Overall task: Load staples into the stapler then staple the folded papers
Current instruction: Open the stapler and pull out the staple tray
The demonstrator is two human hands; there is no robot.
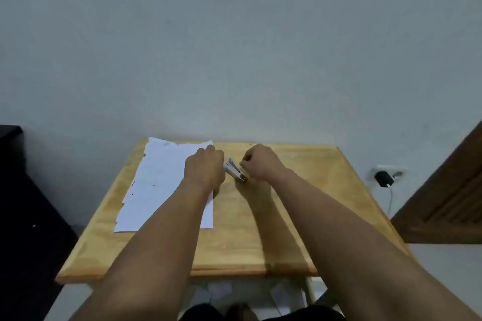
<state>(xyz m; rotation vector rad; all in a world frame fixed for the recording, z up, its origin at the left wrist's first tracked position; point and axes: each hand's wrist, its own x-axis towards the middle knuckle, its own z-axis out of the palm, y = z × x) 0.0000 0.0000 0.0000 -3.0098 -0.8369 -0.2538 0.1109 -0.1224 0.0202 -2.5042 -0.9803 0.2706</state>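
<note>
Small wooden table (pixel 260 229) set against a pale wall (pixel 234 47). Stack of white papers (pixel 161 185) lies on the table's left half, edges slightly uneven.

Both bare forearms reach forward over the tabletop. Left hand (pixel 204 168) sits at the papers' right edge, fingers curled, at the near end of a small metal stapler (pixel 234 170). Stapler looks hinged open, lying between the two hands. Right hand (pixel 262 163) has fingers curled, fingertips pinched at the stapler's right end; anything held there is too small and blurred to tell.

Wall socket with a black plug (pixel 383 178) and white cable (pixel 390 198) to the right. Brown slatted door (pixel 448 203) at far right. Dark furniture (pixel 23 203) at left.
</note>
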